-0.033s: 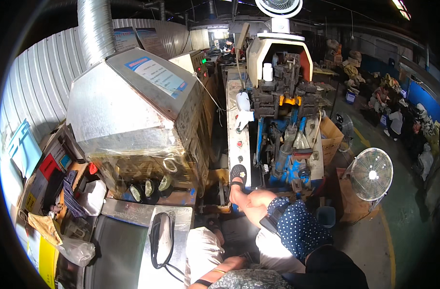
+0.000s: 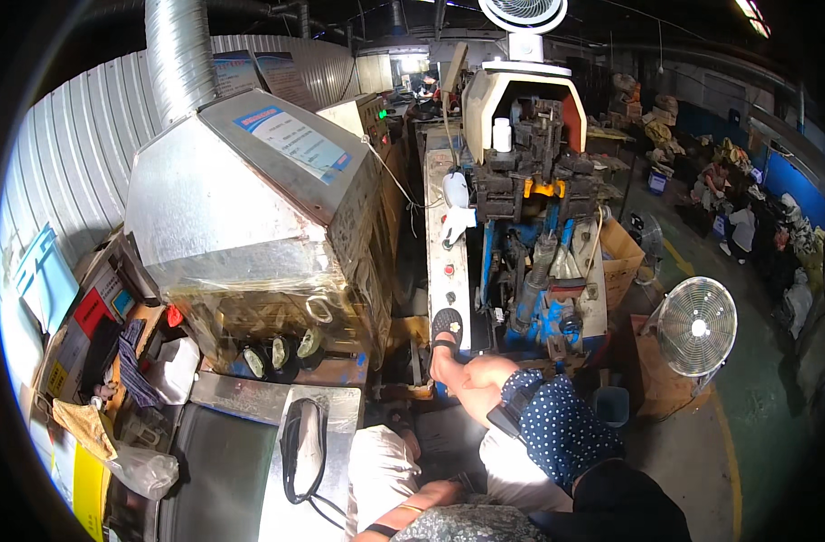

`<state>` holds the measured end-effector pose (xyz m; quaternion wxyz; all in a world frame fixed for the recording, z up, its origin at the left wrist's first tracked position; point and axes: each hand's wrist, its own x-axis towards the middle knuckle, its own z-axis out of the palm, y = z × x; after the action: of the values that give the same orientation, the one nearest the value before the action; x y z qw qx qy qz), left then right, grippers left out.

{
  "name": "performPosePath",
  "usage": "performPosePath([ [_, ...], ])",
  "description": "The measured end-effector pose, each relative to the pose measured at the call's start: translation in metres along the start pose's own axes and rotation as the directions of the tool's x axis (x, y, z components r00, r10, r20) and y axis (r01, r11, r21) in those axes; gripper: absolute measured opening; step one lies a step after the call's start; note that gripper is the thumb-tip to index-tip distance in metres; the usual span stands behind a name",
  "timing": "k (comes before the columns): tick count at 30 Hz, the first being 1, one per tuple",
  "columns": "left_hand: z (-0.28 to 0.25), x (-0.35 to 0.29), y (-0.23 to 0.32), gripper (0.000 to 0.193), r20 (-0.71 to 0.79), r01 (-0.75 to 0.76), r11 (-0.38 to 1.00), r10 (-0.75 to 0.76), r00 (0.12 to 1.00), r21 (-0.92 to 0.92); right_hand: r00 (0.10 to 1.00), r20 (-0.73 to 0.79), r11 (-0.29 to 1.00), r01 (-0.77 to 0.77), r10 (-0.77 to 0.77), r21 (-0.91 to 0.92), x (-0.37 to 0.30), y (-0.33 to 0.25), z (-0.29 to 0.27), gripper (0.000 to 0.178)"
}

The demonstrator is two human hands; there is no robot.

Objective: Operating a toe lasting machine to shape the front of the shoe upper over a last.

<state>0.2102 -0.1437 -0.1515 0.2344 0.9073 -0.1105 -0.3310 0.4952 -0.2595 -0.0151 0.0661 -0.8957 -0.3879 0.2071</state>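
My left hand (image 2: 441, 493) lies low in my lap, by the white trousers (image 2: 384, 465). Its fingers are partly hidden beside something small and dark that I cannot make out. My right hand (image 2: 490, 372) comes out of a blue polka-dot sleeve (image 2: 571, 429) and rests against my raised lower leg, with no object seen in it. The sandalled foot (image 2: 447, 327) of that leg is propped at the machine's front edge. To the left, a shoe upper (image 2: 309, 447), pale inside with a black edge and a trailing lace, sits on a metal plate (image 2: 340, 406), apart from both hands.
Ahead stands a shoe-making machine (image 2: 539, 208) with blue and black parts. A metal hood (image 2: 232, 199) on the left has several shoe pieces (image 2: 281, 353) at its opening. On the right are a round fan (image 2: 698, 327) and a cardboard box (image 2: 620, 257). People sit farther back.
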Motion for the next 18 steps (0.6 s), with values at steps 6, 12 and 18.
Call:
performPosePath([
  [6, 0.02, 0.012, -0.021, 0.038, -0.052, -0.05, 0.999, 0.049, 0.997, -0.021, 1.0, 0.001, 1.0, 0.019, -0.019, -0.003, -0.003, -0.005, -0.003, 0.047],
  [12, 0.016, 0.011, -0.016, 0.036, -0.037, -0.043, 0.999, 0.044, 0.998, 0.033, 0.995, -0.084, 0.995, 0.051, -0.044, 0.087, -0.009, 0.013, 0.005, 0.045],
  [18, 0.026, 0.013, -0.024, 0.032, -0.131, -0.08, 0.995, 0.087, 0.988, 0.062, 0.98, -0.19, 0.977, 0.102, -0.065, 0.189, -0.014, 0.027, 0.017, 0.042],
])
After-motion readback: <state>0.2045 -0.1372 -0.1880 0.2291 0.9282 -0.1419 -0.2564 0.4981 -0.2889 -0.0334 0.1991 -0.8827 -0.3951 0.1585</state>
